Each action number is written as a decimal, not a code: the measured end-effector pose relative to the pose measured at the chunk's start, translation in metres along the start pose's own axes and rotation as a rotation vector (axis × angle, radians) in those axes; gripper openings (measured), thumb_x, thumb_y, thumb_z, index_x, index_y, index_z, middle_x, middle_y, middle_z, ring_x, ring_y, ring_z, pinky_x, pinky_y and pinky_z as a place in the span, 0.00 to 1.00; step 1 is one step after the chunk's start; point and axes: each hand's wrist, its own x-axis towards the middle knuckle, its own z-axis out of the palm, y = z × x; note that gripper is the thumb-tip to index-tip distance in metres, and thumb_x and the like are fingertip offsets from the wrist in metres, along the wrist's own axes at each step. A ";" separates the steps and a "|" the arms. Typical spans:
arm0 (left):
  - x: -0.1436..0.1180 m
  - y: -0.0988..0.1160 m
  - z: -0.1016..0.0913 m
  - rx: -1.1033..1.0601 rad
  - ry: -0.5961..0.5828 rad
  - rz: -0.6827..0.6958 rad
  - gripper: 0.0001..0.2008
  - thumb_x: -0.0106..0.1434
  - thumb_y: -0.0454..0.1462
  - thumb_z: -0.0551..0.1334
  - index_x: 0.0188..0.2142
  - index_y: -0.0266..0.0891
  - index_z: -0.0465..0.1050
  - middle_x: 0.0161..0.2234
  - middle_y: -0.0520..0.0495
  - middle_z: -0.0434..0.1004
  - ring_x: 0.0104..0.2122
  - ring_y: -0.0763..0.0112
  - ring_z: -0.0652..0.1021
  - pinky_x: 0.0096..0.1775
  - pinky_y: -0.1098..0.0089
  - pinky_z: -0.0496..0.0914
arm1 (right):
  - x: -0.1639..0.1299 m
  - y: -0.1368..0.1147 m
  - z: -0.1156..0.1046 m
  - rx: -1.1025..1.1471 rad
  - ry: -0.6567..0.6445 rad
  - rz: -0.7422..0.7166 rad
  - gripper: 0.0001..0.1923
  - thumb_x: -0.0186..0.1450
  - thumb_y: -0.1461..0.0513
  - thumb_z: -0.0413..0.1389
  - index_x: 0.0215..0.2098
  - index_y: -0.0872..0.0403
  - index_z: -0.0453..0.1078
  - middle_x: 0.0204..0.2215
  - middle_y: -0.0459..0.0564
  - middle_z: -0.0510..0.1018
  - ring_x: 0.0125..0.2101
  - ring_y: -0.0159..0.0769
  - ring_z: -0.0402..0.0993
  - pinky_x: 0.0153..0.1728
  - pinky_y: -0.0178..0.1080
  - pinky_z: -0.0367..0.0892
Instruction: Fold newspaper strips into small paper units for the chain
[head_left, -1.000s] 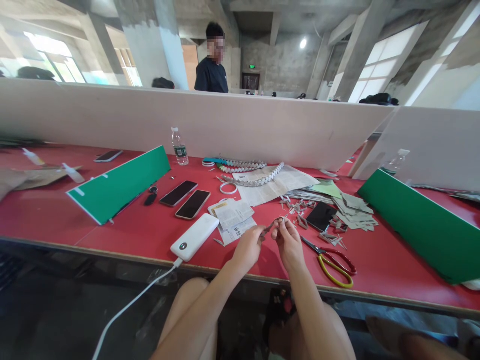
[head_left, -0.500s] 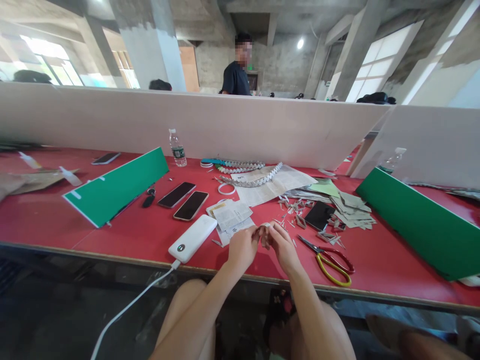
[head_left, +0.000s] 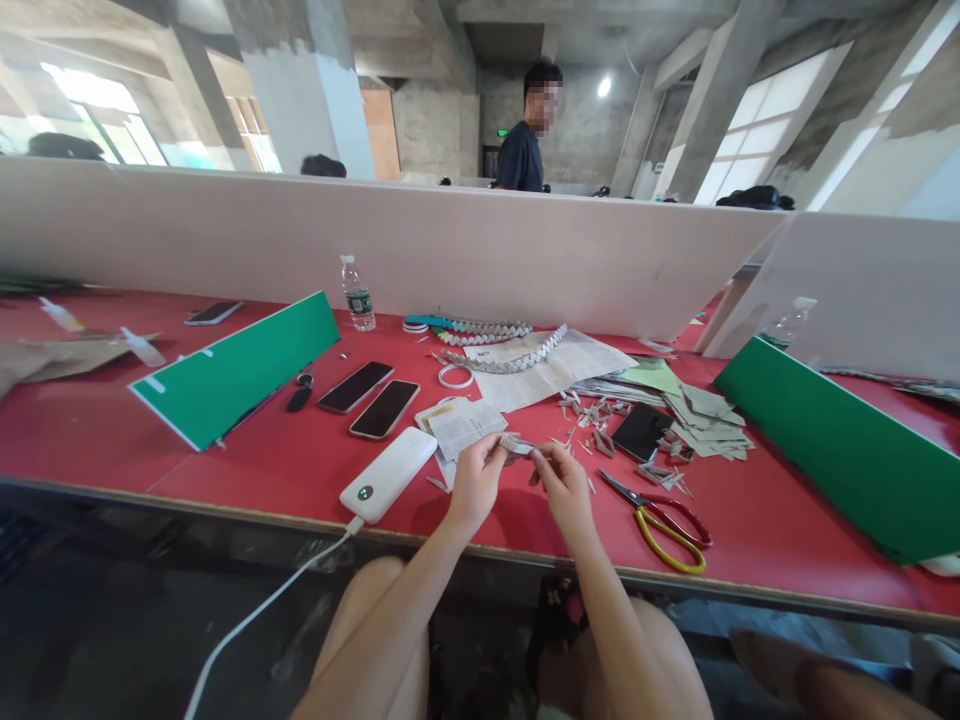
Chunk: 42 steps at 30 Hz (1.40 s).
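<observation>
A small folded paper strip (head_left: 517, 445) spans the gap between my hands, just above the red table. My left hand (head_left: 480, 478) pinches its left end, and the fingers of my right hand (head_left: 562, 482) are closed at its right end. Printed paper sheets (head_left: 466, 430) lie just beyond my left hand. Scissors (head_left: 660, 520) with one red and one yellow handle rest to the right of my right hand. Folded paper pieces (head_left: 601, 440) and thin scraps are scattered behind it. Braided paper chains (head_left: 517, 360) lie farther back.
A white power bank (head_left: 388, 477) with a cable and two phones (head_left: 384, 410) lie on the left. Green boards (head_left: 240, 370) stand at both sides. A water bottle (head_left: 358, 295) is near the white partition (head_left: 420, 230). Beyond it, a person (head_left: 523, 155) is upright.
My hands have moved slightly apart, and the folded strip now shows between them. The person behind the partition has moved to the right.
</observation>
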 end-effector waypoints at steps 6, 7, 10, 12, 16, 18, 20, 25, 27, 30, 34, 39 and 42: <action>-0.002 -0.002 0.002 -0.023 -0.061 0.007 0.10 0.58 0.35 0.58 0.39 0.35 0.73 0.38 0.43 0.78 0.38 0.65 0.78 0.45 0.65 0.71 | -0.002 0.003 -0.002 -0.200 0.081 -0.027 0.11 0.63 0.53 0.52 0.34 0.52 0.70 0.24 0.46 0.73 0.22 0.32 0.67 0.26 0.34 0.59; -0.002 -0.002 0.003 -0.027 -0.071 0.001 0.10 0.57 0.34 0.60 0.39 0.35 0.73 0.38 0.43 0.78 0.39 0.64 0.78 0.45 0.65 0.71 | -0.003 0.003 -0.002 -0.223 0.085 -0.033 0.12 0.63 0.53 0.51 0.34 0.52 0.70 0.24 0.46 0.74 0.22 0.32 0.67 0.26 0.34 0.59; -0.003 -0.002 0.004 -0.036 -0.086 -0.025 0.12 0.53 0.33 0.63 0.39 0.35 0.72 0.36 0.44 0.78 0.38 0.64 0.77 0.44 0.66 0.71 | -0.003 0.003 -0.002 -0.290 0.097 -0.051 0.14 0.63 0.52 0.50 0.34 0.53 0.69 0.26 0.47 0.74 0.23 0.33 0.67 0.26 0.34 0.59; -0.004 -0.001 0.005 -0.052 -0.093 -0.041 0.12 0.53 0.34 0.64 0.38 0.35 0.73 0.35 0.44 0.78 0.37 0.64 0.77 0.42 0.67 0.71 | -0.004 0.002 -0.002 -0.323 0.098 -0.054 0.15 0.64 0.52 0.49 0.34 0.53 0.69 0.26 0.47 0.74 0.23 0.32 0.67 0.26 0.33 0.60; -0.005 0.001 0.006 -0.099 -0.092 -0.024 0.09 0.54 0.36 0.63 0.36 0.35 0.73 0.34 0.45 0.78 0.38 0.65 0.77 0.42 0.68 0.70 | -0.003 0.002 -0.002 -0.335 0.103 -0.049 0.15 0.63 0.51 0.50 0.32 0.53 0.67 0.24 0.46 0.73 0.23 0.32 0.67 0.26 0.33 0.60; -0.006 0.001 0.006 -0.112 -0.089 -0.017 0.09 0.55 0.36 0.63 0.36 0.36 0.73 0.34 0.45 0.77 0.38 0.66 0.76 0.43 0.68 0.69 | -0.003 0.002 -0.002 -0.319 0.120 -0.041 0.14 0.62 0.51 0.50 0.32 0.53 0.67 0.25 0.46 0.73 0.22 0.32 0.67 0.25 0.33 0.60; -0.006 0.000 0.005 -0.127 -0.092 -0.027 0.08 0.55 0.36 0.63 0.36 0.36 0.73 0.34 0.46 0.77 0.37 0.66 0.76 0.43 0.68 0.69 | -0.003 0.003 -0.002 -0.288 0.137 -0.043 0.14 0.62 0.51 0.52 0.35 0.54 0.67 0.28 0.47 0.74 0.22 0.31 0.67 0.25 0.33 0.61; -0.004 -0.001 0.005 -0.223 -0.078 -0.110 0.08 0.54 0.36 0.63 0.34 0.36 0.74 0.31 0.47 0.76 0.34 0.67 0.76 0.43 0.65 0.70 | -0.003 0.004 -0.003 -0.243 0.095 -0.121 0.13 0.64 0.54 0.50 0.39 0.54 0.69 0.31 0.49 0.76 0.24 0.32 0.69 0.26 0.34 0.64; -0.003 0.001 0.006 -0.259 -0.072 -0.147 0.07 0.53 0.36 0.64 0.33 0.35 0.74 0.30 0.48 0.76 0.33 0.68 0.77 0.43 0.65 0.70 | -0.004 0.004 -0.003 -0.255 0.090 -0.142 0.12 0.64 0.55 0.50 0.36 0.54 0.70 0.29 0.49 0.75 0.24 0.32 0.69 0.27 0.33 0.64; -0.003 0.004 0.007 -0.324 -0.060 -0.194 0.09 0.51 0.36 0.66 0.34 0.35 0.73 0.29 0.49 0.76 0.34 0.68 0.77 0.43 0.65 0.71 | -0.005 0.005 -0.004 -0.274 0.102 -0.176 0.11 0.64 0.56 0.50 0.35 0.54 0.70 0.28 0.48 0.75 0.24 0.32 0.69 0.27 0.33 0.64; -0.003 0.007 0.007 -0.418 -0.047 -0.280 0.13 0.49 0.37 0.68 0.35 0.36 0.71 0.30 0.49 0.76 0.32 0.69 0.77 0.42 0.63 0.71 | -0.005 0.005 -0.006 -0.303 0.122 -0.229 0.10 0.65 0.57 0.50 0.35 0.54 0.70 0.28 0.48 0.75 0.24 0.31 0.69 0.27 0.33 0.64; -0.003 0.009 0.002 -0.376 0.006 -0.330 0.12 0.48 0.39 0.68 0.30 0.35 0.70 0.28 0.50 0.74 0.29 0.71 0.76 0.39 0.68 0.70 | -0.005 0.004 -0.008 -0.327 0.170 -0.259 0.10 0.64 0.57 0.50 0.33 0.54 0.70 0.25 0.46 0.73 0.22 0.31 0.68 0.26 0.33 0.63; -0.002 0.011 -0.001 -0.295 0.025 -0.334 0.12 0.48 0.39 0.68 0.31 0.37 0.71 0.30 0.51 0.73 0.31 0.72 0.75 0.34 0.71 0.68 | -0.006 0.002 -0.007 -0.298 0.150 -0.263 0.10 0.64 0.57 0.50 0.33 0.54 0.69 0.24 0.46 0.73 0.21 0.30 0.67 0.26 0.33 0.63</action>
